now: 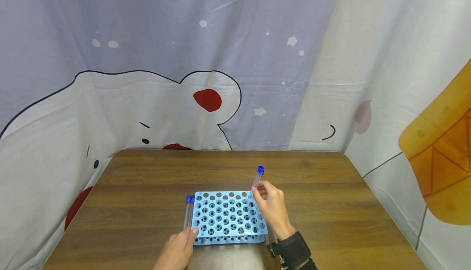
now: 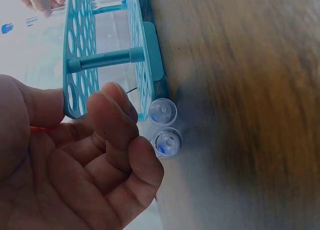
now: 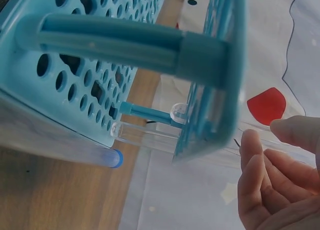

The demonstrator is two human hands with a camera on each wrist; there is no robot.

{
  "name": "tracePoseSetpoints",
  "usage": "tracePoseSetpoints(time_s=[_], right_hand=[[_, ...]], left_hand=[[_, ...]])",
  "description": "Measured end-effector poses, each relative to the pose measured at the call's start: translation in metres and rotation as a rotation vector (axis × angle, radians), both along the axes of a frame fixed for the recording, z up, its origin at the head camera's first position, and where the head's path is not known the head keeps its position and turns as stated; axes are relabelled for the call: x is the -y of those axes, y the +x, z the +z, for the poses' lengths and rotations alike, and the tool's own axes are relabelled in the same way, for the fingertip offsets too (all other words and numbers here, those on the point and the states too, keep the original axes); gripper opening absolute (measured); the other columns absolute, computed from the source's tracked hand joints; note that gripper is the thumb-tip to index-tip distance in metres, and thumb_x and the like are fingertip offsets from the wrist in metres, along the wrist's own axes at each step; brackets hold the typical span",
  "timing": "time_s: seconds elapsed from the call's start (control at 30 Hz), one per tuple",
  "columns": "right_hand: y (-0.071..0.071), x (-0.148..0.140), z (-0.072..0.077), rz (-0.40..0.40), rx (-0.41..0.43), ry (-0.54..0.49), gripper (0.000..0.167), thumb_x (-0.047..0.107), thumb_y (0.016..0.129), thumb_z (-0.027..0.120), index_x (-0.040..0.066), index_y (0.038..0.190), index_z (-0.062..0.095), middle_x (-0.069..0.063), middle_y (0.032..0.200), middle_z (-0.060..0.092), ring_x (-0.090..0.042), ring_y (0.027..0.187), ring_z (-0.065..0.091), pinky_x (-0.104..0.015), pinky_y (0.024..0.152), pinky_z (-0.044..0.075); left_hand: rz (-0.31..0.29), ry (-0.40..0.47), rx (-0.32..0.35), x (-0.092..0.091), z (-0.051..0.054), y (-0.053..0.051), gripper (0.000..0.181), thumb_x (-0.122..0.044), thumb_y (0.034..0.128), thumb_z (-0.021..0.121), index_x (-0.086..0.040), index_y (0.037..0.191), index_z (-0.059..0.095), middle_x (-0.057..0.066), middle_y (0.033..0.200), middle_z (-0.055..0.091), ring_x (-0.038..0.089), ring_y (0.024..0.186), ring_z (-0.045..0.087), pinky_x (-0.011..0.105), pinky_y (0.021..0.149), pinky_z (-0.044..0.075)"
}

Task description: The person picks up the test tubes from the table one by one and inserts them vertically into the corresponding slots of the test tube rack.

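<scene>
- Right hand [image 1: 271, 206] pinching tube [image 1: 257, 179] at rack [image 1: 229, 235] far-right corner.
- Left hand [image 1: 176, 248] gripping rack near-left.
- Looks like seating; calls for straight lowering.

Head cam sits above the near side of the rack [image 1: 235, 235], facing forward and down, far enough back for tabletop [image 1: 147, 176] plus curtain [image 1: 250, 57] behind the rack. Left wrist cam: close in at the rack's near left corner, rolled sideways, left hand [image 2: 85, 160] filling the foreground. Right wrist cam: tight on the rack's right end, also rolled, looking through it to the curtain. Head/left share two tubes [image 1: 187, 217] left of the rack; head/right share a red patch [image 1: 207, 100] behind it.
</scene>
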State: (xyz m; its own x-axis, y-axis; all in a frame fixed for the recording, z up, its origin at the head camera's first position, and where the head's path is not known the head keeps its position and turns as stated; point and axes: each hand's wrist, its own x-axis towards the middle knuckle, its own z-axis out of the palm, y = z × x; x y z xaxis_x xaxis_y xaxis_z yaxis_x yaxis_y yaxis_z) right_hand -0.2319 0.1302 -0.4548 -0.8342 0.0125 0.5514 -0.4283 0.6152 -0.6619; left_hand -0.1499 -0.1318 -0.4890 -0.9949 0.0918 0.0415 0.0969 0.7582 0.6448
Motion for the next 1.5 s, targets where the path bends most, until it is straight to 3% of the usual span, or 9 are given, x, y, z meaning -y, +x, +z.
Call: tracePoseSetpoints(time_s=[0.5, 0.7, 1.13, 1.5], right_hand=[[0.0, 0.003, -0.006, -0.069, 0.082, 0.082, 0.014, 0.017, 0.081, 0.07, 0.005, 0.088, 0.066, -0.001, 0.073, 0.065, -0.006, 0.06, 0.059, -0.019, 0.055, 0.047], [-0.001, 0.003, -0.007, -0.098, 0.105, 0.106, 0.019, 0.022, 0.083, 0.068, 0.004, 0.089, 0.067, -0.002, 0.073, 0.067, -0.006, 0.06, 0.06, -0.02, 0.056, 0.048], [-0.002, 0.003, -0.012, -0.114, 0.07, 0.161, 0.016, 0.019, 0.08, 0.071, 0.005, 0.085, 0.069, 0.001, 0.069, 0.066, -0.005, 0.056, 0.058, -0.022, 0.054, 0.046], [-0.002, 0.003, -0.014, -0.098, 0.083, 0.155, 0.017, 0.018, 0.08, 0.071, 0.003, 0.087, 0.069, -0.001, 0.069, 0.067, -0.004, 0.056, 0.058, -0.021, 0.053, 0.045]], left_hand=[[0.004, 0.0, 0.006, -0.001, 0.001, 0.001, 0.037, -0.036, 0.0984, 0.038, -0.01, 0.073, 0.048, 0.003, 0.061, 0.044, 0.019, 0.056, 0.044, 0.037, 0.052, 0.035], [0.013, -0.002, -0.001, -0.002, 0.001, 0.001, 0.037, -0.036, 0.098, 0.039, -0.009, 0.075, 0.049, 0.007, 0.066, 0.051, 0.024, 0.059, 0.052, 0.041, 0.053, 0.038], [0.027, 0.007, 0.04, -0.001, 0.0, 0.0, 0.035, -0.035, 0.0974, 0.04, -0.01, 0.077, 0.052, 0.007, 0.07, 0.054, 0.024, 0.064, 0.055, 0.042, 0.057, 0.041], [0.031, 0.004, 0.029, -0.001, 0.0, 0.0, 0.033, -0.034, 0.0972, 0.041, -0.01, 0.076, 0.051, 0.007, 0.069, 0.054, 0.024, 0.063, 0.055, 0.042, 0.056, 0.04]])
